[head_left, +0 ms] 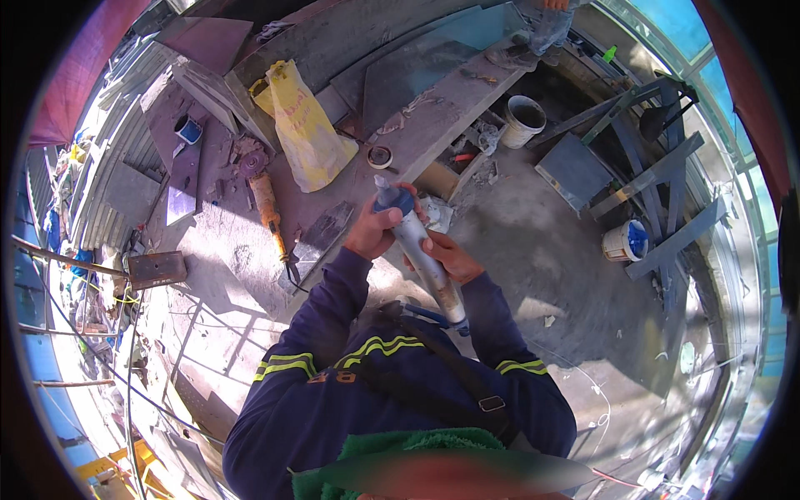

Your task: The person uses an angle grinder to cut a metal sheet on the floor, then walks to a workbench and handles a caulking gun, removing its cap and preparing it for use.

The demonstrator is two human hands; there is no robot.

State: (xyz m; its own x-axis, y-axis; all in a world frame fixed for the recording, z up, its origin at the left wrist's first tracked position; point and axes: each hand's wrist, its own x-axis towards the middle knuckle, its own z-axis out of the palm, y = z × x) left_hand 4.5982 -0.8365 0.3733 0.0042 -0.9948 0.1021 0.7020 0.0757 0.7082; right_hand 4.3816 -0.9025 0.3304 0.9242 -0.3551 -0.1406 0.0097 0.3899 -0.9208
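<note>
Both hands hold a caulking gun [424, 262] in front of my chest. Its long barrel is silvery and smudged, with a blue cap and a pale nozzle at the upper end; a blue part shows at the lower end. My left hand [375, 231] is closed around the barrel's top by the blue cap, thumb on the cap. My right hand [450, 257] wraps the middle of the barrel, its thumb lying on it. The nozzle tilts up and left, away from me. Some fingers are hidden behind the barrel.
A dusty bench bears an orange angle grinder [267, 208], a yellow-white sack [304, 129] and a blue paint can [188, 128]. At right stand a dirty bucket [523, 121], metal frames [654, 179] and a white pail [624, 242]. Another person's leg [550, 29] shows at the top.
</note>
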